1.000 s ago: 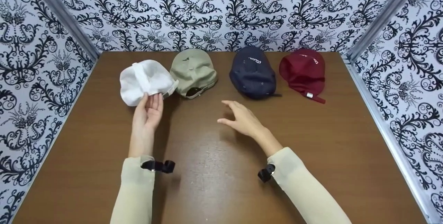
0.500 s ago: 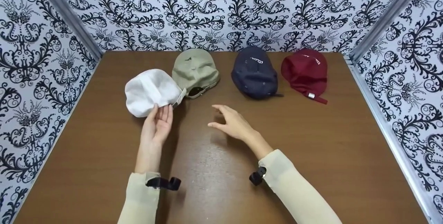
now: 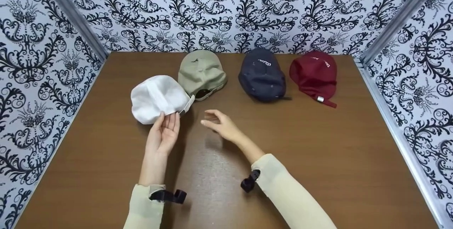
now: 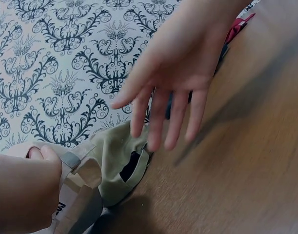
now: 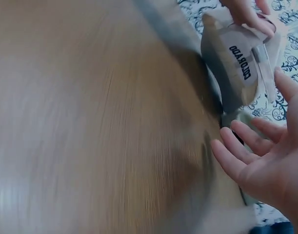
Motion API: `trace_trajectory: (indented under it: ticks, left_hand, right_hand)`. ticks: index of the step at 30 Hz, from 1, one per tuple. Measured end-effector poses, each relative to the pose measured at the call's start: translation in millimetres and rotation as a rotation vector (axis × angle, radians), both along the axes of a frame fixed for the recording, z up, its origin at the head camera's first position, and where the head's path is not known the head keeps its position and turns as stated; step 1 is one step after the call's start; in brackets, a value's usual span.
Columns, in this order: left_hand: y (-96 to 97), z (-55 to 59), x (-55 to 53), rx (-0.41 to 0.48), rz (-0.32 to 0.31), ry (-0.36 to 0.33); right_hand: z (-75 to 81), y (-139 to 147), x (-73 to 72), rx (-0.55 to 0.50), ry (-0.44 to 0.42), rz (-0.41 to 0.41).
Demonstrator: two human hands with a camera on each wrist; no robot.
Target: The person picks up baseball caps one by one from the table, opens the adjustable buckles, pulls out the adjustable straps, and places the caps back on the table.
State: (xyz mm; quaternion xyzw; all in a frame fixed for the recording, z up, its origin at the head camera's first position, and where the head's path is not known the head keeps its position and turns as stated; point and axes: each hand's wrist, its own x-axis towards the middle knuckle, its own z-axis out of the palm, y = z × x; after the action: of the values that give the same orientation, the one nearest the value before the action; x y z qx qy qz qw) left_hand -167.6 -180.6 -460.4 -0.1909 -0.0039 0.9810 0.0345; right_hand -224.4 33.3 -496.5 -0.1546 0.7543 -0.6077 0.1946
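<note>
My left hand [image 3: 166, 133] grips the near edge of a white cap [image 3: 157, 98], thumb on one side and fingers on the other. In the right wrist view the cap [image 5: 241, 63] is tilted, so its inside with dark lettering "COLORADO" shows. A strap with a buckle [image 4: 70, 160] hangs at its back. My right hand [image 3: 222, 124] hovers over the table with fingers spread and holds nothing, a short way right of the white cap. Just behind the white cap lies an olive cap [image 3: 201, 71], which it partly overlaps in the head view.
On the brown table [image 3: 318, 158], a navy cap [image 3: 262, 76] and a dark red cap [image 3: 315, 73] lie in a row with the olive one along the back. Patterned walls [image 3: 226, 9] with metal corner rails [image 3: 400, 16] enclose the table on three sides.
The left hand has drawn the white cap toward the person and slightly right, away from the back. The right hand has moved left toward it.
</note>
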Motion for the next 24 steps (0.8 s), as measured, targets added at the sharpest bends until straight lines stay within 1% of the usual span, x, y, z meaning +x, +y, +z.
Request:
trace_trajectory:
  ticks: [4,5,7,9,12,15,19,21,24]
  left_hand:
    - [3.0,-2.7,1.0,-0.017,-0.006,0.003]
    - [3.7,-3.6,1.0,-0.021,-0.01,0.003]
    - [5.2,-5.9,1.2,-0.023,-0.018,0.004]
    - [7.1,-7.8,1.9,-0.023,-0.025,-0.001]
    - [9.1,-11.8,3.4,-0.023,-0.03,0.001]
    - [9.9,-14.8,4.9,-0.026,-0.041,0.0]
    - [8.9,-18.9,6.4,-0.04,-0.058,0.005]
    - [7.6,-21.3,7.9,-0.037,-0.067,0.015]
    - [6.5,-24.5,10.2,-0.065,-0.085,0.0]
  right_hand:
    - [2.5,-18.3,-0.7,-0.294,-0.369,-0.067]
    - [2.9,-22.4,-1.2,-0.351,-0.442,-0.082]
    - [3.0,-30.1,-2.7,-0.423,-0.554,-0.102]
    - [1.7,-37.1,-4.0,-0.472,-0.628,-0.123]
    - [-0.1,-46.9,-5.3,-0.536,-0.706,-0.156]
    - [0.3,-56.4,-6.0,-0.593,-0.744,-0.188]
    - [4.7,-66.4,-8.7,-0.627,-0.739,-0.231]
    - [8.1,-69.9,-11.1,-0.629,-0.724,-0.267]
    - [14.1,-73.3,-14.9,-0.618,-0.701,-0.314]
